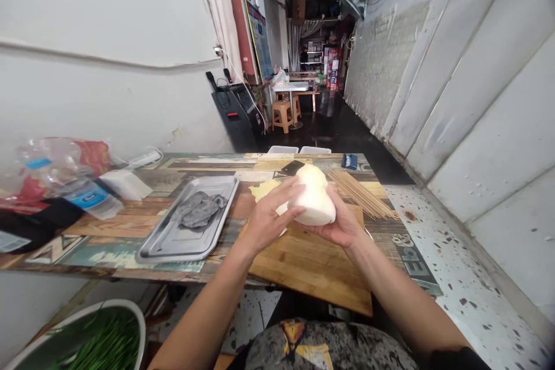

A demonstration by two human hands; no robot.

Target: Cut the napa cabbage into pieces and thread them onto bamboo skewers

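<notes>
A thick, rounded, cream-white piece of food [313, 199] is held between my two hands above the wooden cutting board [312, 266]. Its top is yellowish and glows brightly; its exact kind cannot be made out. My left hand [274, 211] grips its left side, fingers across the front. From the right and below, my right hand [344, 224] supports it with curled fingers, partly hidden behind it. Pale yellow, sheet-like pieces [263, 189] lie just beyond my left hand. To the right, a bundle of thin wooden skewers [362, 192] rests on the table.
A metal tray [186, 250] with a crumpled grey cloth [202, 210] lies left on the patterned table [104, 225]. Farther left are a water bottle [93, 196] and white tissues [125, 184]. A bowl of green vegetables [106, 341] stands below. A blue packet [349, 161] sits at the far edge.
</notes>
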